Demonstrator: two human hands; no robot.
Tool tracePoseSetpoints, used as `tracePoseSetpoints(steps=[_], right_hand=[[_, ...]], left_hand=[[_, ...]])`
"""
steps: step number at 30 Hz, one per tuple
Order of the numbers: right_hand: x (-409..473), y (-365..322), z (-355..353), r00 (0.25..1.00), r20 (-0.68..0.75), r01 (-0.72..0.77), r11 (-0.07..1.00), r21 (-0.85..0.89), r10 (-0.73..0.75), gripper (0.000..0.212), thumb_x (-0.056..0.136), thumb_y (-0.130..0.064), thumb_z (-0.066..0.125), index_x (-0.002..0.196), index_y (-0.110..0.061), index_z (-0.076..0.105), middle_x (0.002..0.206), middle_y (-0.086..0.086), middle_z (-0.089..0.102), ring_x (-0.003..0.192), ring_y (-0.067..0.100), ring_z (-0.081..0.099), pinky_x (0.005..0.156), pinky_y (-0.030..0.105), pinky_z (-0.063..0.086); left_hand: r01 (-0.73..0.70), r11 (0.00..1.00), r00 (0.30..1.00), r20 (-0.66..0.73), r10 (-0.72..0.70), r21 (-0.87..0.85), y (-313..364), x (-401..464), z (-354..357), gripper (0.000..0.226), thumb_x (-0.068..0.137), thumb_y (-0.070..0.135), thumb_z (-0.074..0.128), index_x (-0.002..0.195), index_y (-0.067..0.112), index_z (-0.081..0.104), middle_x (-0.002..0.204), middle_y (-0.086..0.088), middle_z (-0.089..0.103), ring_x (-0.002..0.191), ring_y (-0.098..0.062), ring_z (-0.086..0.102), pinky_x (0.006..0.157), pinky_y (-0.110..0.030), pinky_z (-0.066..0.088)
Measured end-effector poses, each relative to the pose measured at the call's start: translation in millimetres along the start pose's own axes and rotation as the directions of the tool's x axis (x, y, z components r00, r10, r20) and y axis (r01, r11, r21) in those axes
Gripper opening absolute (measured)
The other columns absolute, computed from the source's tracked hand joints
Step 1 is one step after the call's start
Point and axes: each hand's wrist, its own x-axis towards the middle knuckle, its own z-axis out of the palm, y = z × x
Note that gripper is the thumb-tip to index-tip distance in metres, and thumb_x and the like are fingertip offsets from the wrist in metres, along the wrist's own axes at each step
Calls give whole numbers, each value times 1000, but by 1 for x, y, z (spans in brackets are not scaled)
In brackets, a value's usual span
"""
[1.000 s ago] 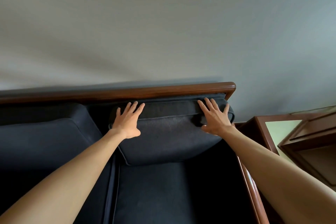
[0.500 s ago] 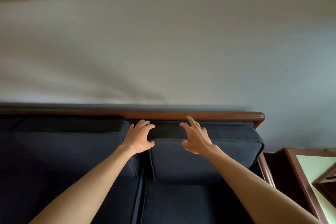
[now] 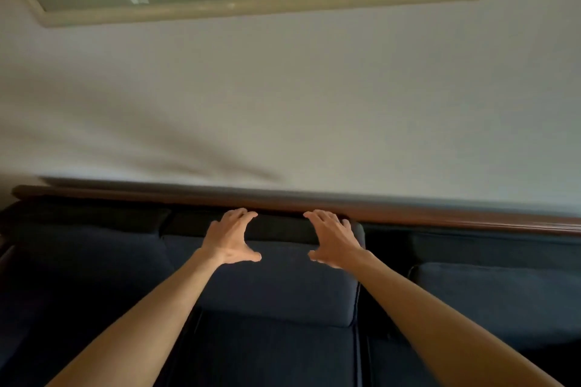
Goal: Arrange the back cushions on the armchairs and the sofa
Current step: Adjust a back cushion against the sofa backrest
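- Left hand [image 3: 231,237] and right hand [image 3: 333,237] both spread wide, fingers reaching over the top edge of the middle back cushion [image 3: 276,280]; whether touching it, cannot tell.
- Middle back cushion upright against the sofa [image 3: 471,218] back rail, between left back cushion [image 3: 85,261] and right back cushion [image 3: 496,298].
- Framed picture [image 3: 251,6] on the far wall.

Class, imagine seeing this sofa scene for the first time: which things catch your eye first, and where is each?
Two bare hands, the left hand and right hand, reach with spread fingers to the top edge of the middle back cushion of a dark blue sofa. Above, a pale-framed picture hangs on the wall, over the sofa's wooden back rail.
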Motion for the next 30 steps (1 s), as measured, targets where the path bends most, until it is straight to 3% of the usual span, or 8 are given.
tracePoseSetpoints(steps=[4,7,14,18,22,25,30], right_hand=[[43,-37,49,990,103,-82,982,-168,100,115,77,-42,81,158,-18,2,166,6,6,153,28,0,116,66,10],[58,-45,72,974,135,-146,960,-239,182,124,75,-45,81,157,-17,-7,166,8,-3,153,29,-7,116,66,4],[63,-45,83,972,60,-198,936,-291,225,124,76,-32,84,156,-22,-10,164,15,0,152,32,-6,119,60,5],[71,-38,72,972,61,-190,911,-366,227,137,64,-44,89,156,-17,-7,159,12,14,150,32,11,118,57,13],[74,-30,71,979,65,-157,917,-367,194,129,55,-49,91,152,-11,15,148,10,33,140,31,33,120,57,11],[70,-22,78,986,35,-139,923,-358,162,117,53,-47,92,145,-13,29,140,8,43,133,30,41,119,51,23],[54,-10,84,989,6,-133,923,-360,145,114,51,-48,92,142,-15,32,137,5,45,129,28,43,111,47,33]], left_hand=[[-5,998,993,114,-2,59,-87,15,22,119,63,51,82,155,29,10,165,2,0,151,-22,3,116,-57,23],[-36,996,989,149,24,78,-124,32,34,124,64,48,84,155,31,1,164,5,-7,152,-21,-1,117,-59,17],[-92,992,994,61,87,86,-147,46,54,125,67,56,80,153,39,-9,164,1,-14,150,-23,-13,114,-65,1],[-73,995,997,1,73,74,-148,56,51,122,69,44,84,155,34,-1,162,-5,8,151,-25,0,116,-63,10],[-72,995,996,-54,75,68,-149,58,56,116,64,41,88,155,30,16,155,-5,27,147,-25,16,116,-61,13],[-74,995,992,-93,80,62,-145,54,63,117,59,40,90,153,29,22,151,-4,33,145,-24,23,116,-62,13],[-86,992,992,-84,94,91,-134,48,68,120,57,46,89,153,26,20,150,-1,33,145,-23,24,116,-63,9]])
